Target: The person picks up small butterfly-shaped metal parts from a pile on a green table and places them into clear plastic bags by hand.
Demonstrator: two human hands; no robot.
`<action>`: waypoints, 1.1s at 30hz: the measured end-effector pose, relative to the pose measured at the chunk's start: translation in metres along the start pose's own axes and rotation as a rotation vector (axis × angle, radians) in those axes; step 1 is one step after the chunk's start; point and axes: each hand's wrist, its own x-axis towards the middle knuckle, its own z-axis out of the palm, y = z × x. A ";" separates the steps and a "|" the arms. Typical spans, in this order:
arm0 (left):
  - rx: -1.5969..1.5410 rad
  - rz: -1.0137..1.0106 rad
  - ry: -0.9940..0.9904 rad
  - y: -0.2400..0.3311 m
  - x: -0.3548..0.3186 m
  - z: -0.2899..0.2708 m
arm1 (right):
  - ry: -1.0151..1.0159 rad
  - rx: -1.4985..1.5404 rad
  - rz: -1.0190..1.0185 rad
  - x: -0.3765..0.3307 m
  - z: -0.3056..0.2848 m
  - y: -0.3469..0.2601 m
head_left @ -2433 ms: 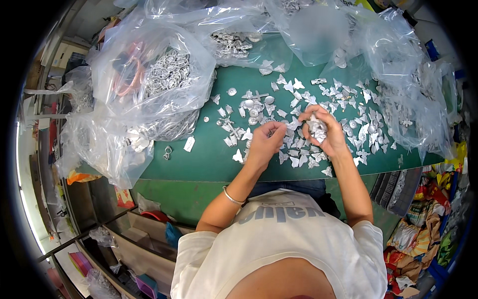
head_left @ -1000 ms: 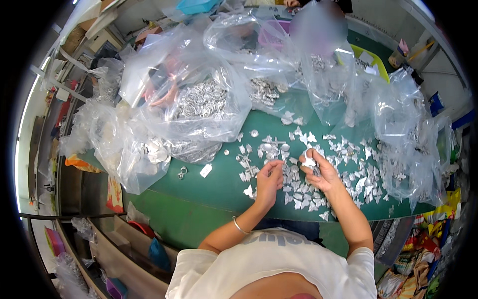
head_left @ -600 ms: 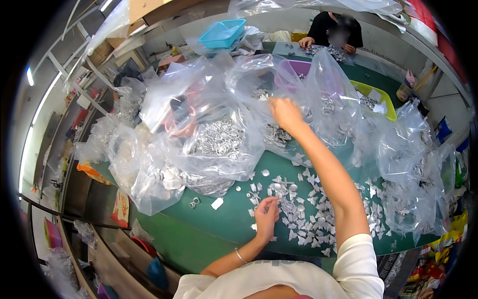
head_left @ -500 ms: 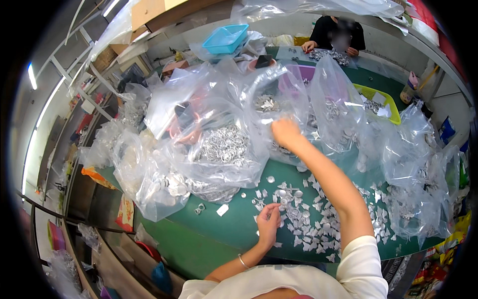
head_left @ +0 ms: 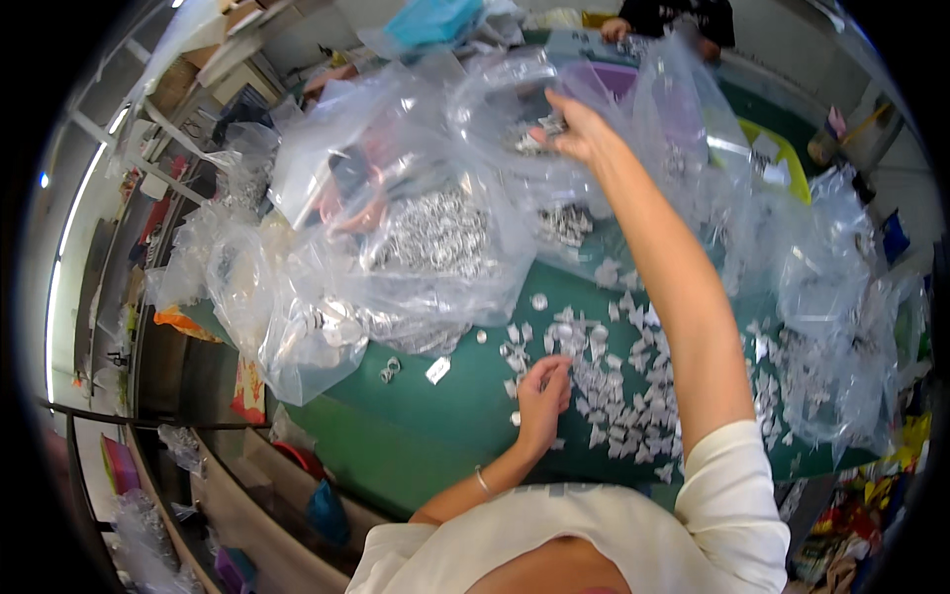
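My right hand [head_left: 584, 129] reaches far over the table into a clear plastic bag [head_left: 495, 99], its thumb and fingers spread apart. Small silver metal pieces [head_left: 552, 123] show between the fingers, just above a heap of similar pieces in the bag; whether any still touch the hand is unclear. Closer in, my left hand [head_left: 542, 396] is closed, with fingertips curled together at the left edge of many loose silver butterfly-shaped pieces [head_left: 623, 401]. What it pinches, if anything, is too small to name. A few round silver discs [head_left: 564, 335] lie just beyond its fingertips.
A large clear bag of silver rings [head_left: 435, 233] stands left of my right arm. More filled bags [head_left: 826, 327] line the right side. A white tag [head_left: 437, 370] lies on the green table [head_left: 396, 445]. Beyond are a yellow-green basket [head_left: 792, 163] and another person's hand [head_left: 615, 30].
My right hand has moved farther away and opened from a fist, with silver pieces now showing between its fingers. My left hand stays by the loose pieces. The whole view has tilted downward.
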 end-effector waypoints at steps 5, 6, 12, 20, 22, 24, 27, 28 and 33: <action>0.030 0.019 0.028 0.000 -0.005 -0.006 | -0.066 -0.746 -0.304 -0.053 -0.017 0.001; 0.054 -0.010 0.028 0.002 -0.008 -0.006 | -0.095 -0.835 -0.501 -0.076 -0.033 0.005; -0.043 -0.195 -0.102 -0.003 -0.007 0.000 | -0.315 -1.150 -0.390 -0.270 -0.124 0.019; 0.406 -0.153 -0.298 -0.024 -0.018 0.027 | 0.452 -1.751 -0.447 -0.373 -0.202 0.118; 0.697 0.080 -0.377 -0.046 -0.015 0.032 | 0.490 -1.810 -0.287 -0.380 -0.201 0.142; 1.083 0.336 -0.494 -0.046 -0.020 0.045 | 0.480 -1.835 -0.314 -0.378 -0.195 0.155; 1.396 0.572 -0.527 -0.054 -0.021 0.056 | 0.482 -1.811 -0.387 -0.361 -0.189 0.163; 1.454 0.577 -0.520 -0.052 -0.020 0.056 | 0.478 -1.781 -0.423 -0.355 -0.188 0.163; 1.486 0.687 -0.385 -0.046 -0.007 0.042 | 0.348 -1.655 -0.626 -0.314 -0.183 0.169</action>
